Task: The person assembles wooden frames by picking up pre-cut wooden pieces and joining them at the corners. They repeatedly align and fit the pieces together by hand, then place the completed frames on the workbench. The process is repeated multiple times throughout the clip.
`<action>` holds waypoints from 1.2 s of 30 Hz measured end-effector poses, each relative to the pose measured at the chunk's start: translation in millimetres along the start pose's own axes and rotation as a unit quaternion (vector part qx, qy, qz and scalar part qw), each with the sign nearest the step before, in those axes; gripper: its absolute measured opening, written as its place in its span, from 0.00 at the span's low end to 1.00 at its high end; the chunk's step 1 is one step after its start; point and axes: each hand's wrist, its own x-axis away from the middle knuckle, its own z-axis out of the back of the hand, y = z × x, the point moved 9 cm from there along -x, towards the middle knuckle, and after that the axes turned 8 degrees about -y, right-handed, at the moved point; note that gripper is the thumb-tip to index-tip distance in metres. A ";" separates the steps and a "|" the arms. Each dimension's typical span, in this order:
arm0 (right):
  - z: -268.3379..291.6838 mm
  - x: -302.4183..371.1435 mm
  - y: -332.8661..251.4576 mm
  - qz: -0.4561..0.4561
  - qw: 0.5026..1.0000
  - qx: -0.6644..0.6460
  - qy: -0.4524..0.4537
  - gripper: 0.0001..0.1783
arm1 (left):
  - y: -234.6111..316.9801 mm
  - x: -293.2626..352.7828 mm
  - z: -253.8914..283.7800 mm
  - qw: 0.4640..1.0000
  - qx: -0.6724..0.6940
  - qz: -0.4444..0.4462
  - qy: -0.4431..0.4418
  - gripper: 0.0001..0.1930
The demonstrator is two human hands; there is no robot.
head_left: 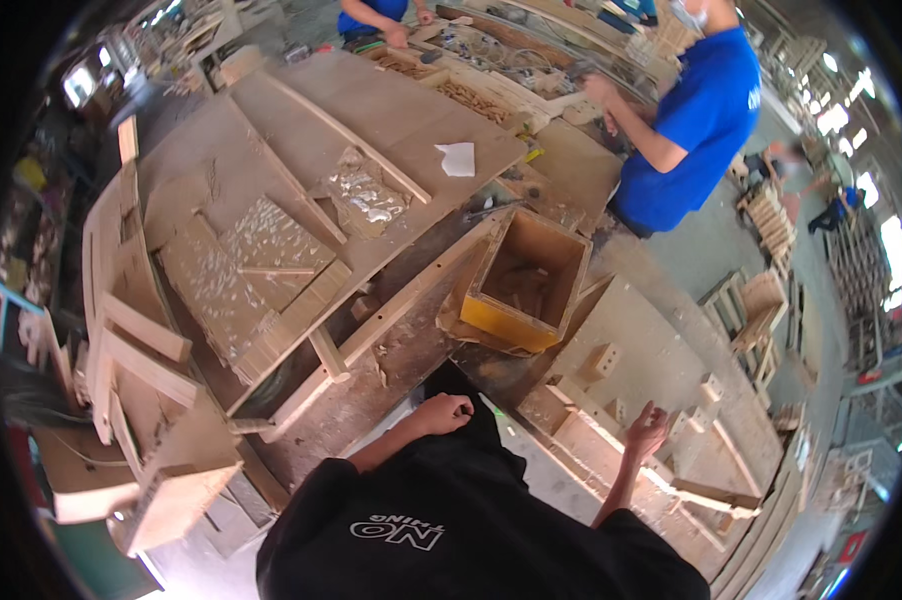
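Note:
My left hand (444, 413) is curled closed in front of my dark shirt, near the bench edge. Whatever lies inside its fingers, if anything, is hidden. My right hand (647, 431) is over the right-hand board, fingers partly bent and apart, with nothing visible in them. Beside it stands a small wooden block (677, 423). Farther left on the same board is a drilled wooden block (600, 361), and another block (711, 387) sits to the right. A long wooden rail (601, 425) runs along the near side of the board.
A yellow-sided wooden box (512, 319) with small pieces inside stands ahead. To the left, a large panel (361, 95) carries strips and a glue-smeared cardboard sheet (271, 240). Wooden frame parts (146, 330) stack at far left. A co-worker in blue (706, 120) stands at the far right.

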 end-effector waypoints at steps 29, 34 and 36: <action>-12.3 19.2 0.1 -0.093 0.995 0.001 -0.026 0.18 | -9.2 -29.4 -13.2 0.994 -0.007 0.037 -0.100 0.17; -13.7 18.4 -2.1 -0.080 0.996 0.000 -0.028 0.18 | -11.4 -30.1 -15.2 0.994 -0.014 0.038 -0.101 0.17; -13.9 17.9 -1.4 -0.078 0.996 0.002 -0.031 0.19 | -9.8 -31.1 -15.5 0.994 -0.022 0.028 -0.102 0.18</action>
